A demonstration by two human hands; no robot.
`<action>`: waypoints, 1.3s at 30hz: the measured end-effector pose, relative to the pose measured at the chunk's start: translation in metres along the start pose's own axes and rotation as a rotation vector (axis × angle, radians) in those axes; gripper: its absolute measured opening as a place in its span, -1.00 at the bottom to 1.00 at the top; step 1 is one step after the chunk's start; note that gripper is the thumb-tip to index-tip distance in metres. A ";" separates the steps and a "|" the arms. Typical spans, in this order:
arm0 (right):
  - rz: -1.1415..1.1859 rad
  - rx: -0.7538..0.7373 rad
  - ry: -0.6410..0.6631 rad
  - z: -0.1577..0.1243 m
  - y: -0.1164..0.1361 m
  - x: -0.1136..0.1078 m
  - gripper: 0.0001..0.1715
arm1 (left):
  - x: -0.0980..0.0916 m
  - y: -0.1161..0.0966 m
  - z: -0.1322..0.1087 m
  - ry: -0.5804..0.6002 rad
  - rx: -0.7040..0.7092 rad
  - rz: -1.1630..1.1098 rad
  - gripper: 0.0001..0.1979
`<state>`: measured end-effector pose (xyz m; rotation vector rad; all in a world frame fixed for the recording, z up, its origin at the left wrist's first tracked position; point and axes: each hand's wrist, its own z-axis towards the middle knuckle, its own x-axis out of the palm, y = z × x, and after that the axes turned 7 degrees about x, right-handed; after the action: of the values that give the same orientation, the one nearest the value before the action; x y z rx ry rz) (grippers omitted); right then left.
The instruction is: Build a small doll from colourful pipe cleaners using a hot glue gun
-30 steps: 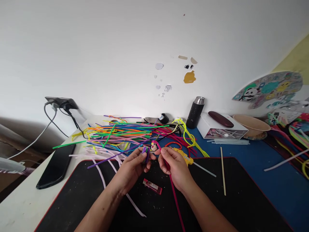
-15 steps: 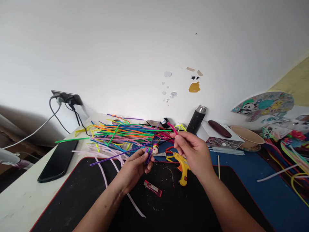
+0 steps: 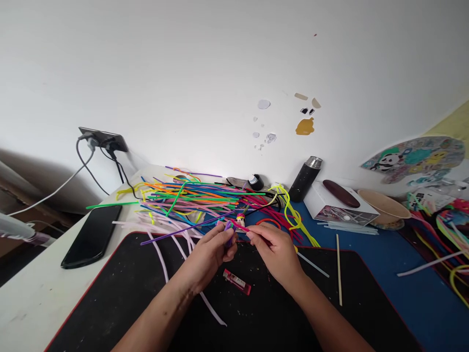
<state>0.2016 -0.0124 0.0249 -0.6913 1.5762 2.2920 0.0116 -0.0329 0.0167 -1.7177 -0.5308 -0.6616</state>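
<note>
My left hand [image 3: 216, 247] is closed around a small bundle of purple and green pipe cleaners [image 3: 229, 230]. A long purple pipe cleaner [image 3: 176, 234] runs out leftward from behind it. In my right hand [image 3: 276, 249] a short pink pipe cleaner [image 3: 240, 227] is pinched between thumb and fingers. Its left end reaches the top of the purple bundle; whether it is attached, I cannot tell. Just behind the fingers stands a small white, red and yellow figure [image 3: 241, 219], partly covered. A red lighter [image 3: 236, 282] lies on the black mat [image 3: 278, 313] below my hands.
Many coloured pipe cleaners [image 3: 194, 198] spread across the back. A black phone [image 3: 91, 237] lies at left. At right are a black flask [image 3: 307, 177], a white box [image 3: 326, 203], a bowl [image 3: 384, 205] and a wooden stick [image 3: 339, 274]. My right hand mostly hides a yellow glue gun.
My right hand has come down and left, bringing the pink pipe cleaner from upright in the air to the bundle in my left hand. The view has shifted slightly.
</note>
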 end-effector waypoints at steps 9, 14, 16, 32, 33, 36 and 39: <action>-0.030 -0.007 0.057 -0.003 -0.001 -0.001 -0.71 | 0.000 0.001 0.000 0.046 0.050 0.116 -0.56; -0.039 -0.019 0.051 -0.005 -0.002 -0.002 -0.76 | -0.001 0.000 0.002 0.079 0.048 0.126 -0.59; -0.038 -0.027 0.053 -0.006 -0.003 -0.002 -0.76 | -0.002 0.001 0.002 0.090 0.051 0.135 -0.59; -0.032 -0.057 0.039 -0.007 -0.004 -0.001 -0.79 | -0.002 0.000 0.003 0.103 0.034 0.149 -0.58; -0.033 -0.056 0.039 -0.007 -0.004 -0.001 -0.79 | -0.002 0.000 0.003 0.103 0.032 0.149 -0.58; -0.030 -0.055 0.038 -0.008 -0.004 -0.001 -0.80 | -0.002 0.000 0.003 0.109 0.032 0.156 -0.57; -0.023 -0.058 0.039 -0.008 -0.004 -0.001 -0.80 | -0.002 0.000 0.003 0.110 0.039 0.163 -0.57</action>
<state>0.2059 -0.0180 0.0200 -0.7691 1.5155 2.3298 0.0104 -0.0299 0.0144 -1.6574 -0.3215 -0.6208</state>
